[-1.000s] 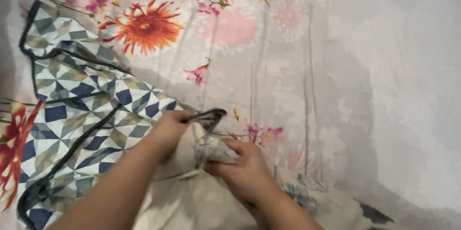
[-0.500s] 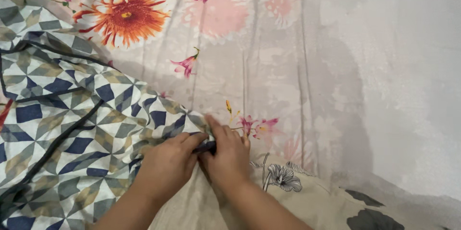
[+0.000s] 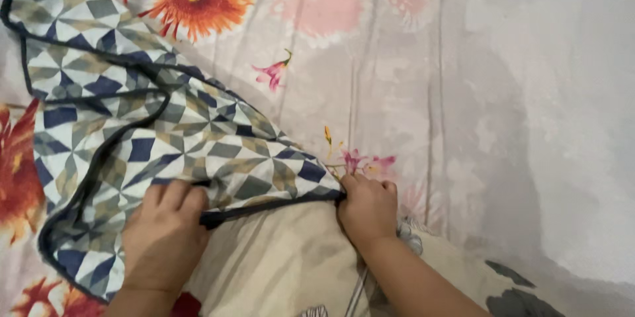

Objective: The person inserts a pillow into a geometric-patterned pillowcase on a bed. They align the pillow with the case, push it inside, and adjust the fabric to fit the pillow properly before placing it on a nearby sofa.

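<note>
A pillowcase with a blue, grey and white triangle pattern and dark piping lies crumpled on a floral bedsheet. Its open end sits over a cream pillow printed with grey flowers. My left hand grips the dark hem of the case at lower left. My right hand pinches the hem's corner to the right. The hem is stretched straight between the two hands across the pillow.
The bedsheet carries large orange and pink flowers at the top and left, and fades to pale grey-white on the right. Part of the cream pillow reaches the bottom right edge of the view.
My hands were together at the case's corner; now they have drawn apart, the left one moving left along the hem. The patterned case has spread wider over the pillow.
</note>
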